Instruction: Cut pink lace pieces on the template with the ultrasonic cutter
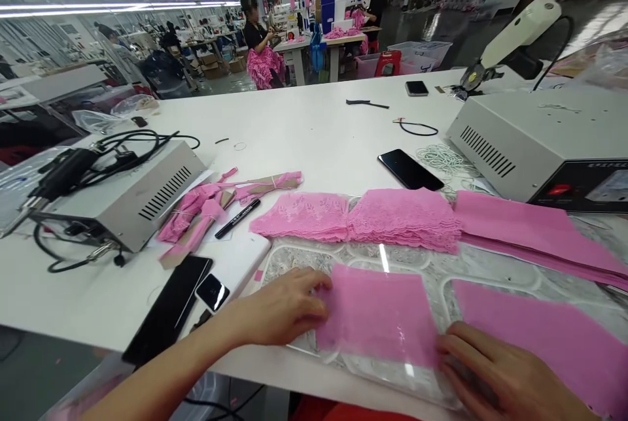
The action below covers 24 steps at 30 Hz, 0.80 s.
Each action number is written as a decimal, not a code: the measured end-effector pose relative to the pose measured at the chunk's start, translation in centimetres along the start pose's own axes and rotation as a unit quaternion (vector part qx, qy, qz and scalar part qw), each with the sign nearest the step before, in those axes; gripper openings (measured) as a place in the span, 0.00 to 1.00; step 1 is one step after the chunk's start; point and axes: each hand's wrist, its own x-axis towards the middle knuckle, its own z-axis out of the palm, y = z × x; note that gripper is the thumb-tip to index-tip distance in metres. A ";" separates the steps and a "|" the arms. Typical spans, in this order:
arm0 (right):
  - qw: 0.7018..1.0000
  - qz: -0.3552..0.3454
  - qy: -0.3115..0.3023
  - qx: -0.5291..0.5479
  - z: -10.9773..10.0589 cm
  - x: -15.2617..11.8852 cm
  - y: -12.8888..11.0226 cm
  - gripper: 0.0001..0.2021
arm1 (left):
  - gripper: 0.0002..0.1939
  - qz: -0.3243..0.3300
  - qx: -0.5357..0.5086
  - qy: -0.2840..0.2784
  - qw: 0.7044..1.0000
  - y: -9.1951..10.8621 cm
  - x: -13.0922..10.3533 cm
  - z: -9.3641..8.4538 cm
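A thin, pink rectangular fabric piece lies on a clear plastic template with white outlined shapes. My left hand has its fingers curled in on the piece's left edge. At its lower right corner, my right hand grips the edge between thumb and fingers. Right of it, partly under my right forearm, lies another pink fabric piece with a curved edge. Behind the template stand two stacks of pink lace pieces and a stack of plain pink pieces.
On the left stand a grey machine box with a black handheld tool, a marker and a dark tablet. A phone and another grey box with a red light sit right. A cutter stands behind; people sew farther off.
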 end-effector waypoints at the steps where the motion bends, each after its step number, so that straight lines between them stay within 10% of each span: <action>1: 1.000 0.002 -0.001 0.002 0.1 0.0 0.0 0.06 | 0.04 0.005 -0.001 0.001 1.000 -0.1 0.0 0.1; 14: 0.996 0.044 -0.068 0.030 0.3 0.2 -0.4 0.07 | 0.13 -0.010 0.081 0.049 0.995 -0.6 -1.2 -0.8; 19: 0.992 0.085 -0.088 0.012 -0.1 0.6 -1.0 0.10 | 0.22 0.076 0.137 0.040 0.987 -0.1 0.9 -0.3; 24: 0.986 0.162 0.030 0.030 -1.5 -1.7 1.1 0.12 | 0.27 0.143 0.230 0.044 0.962 -1.3 2.6 0.6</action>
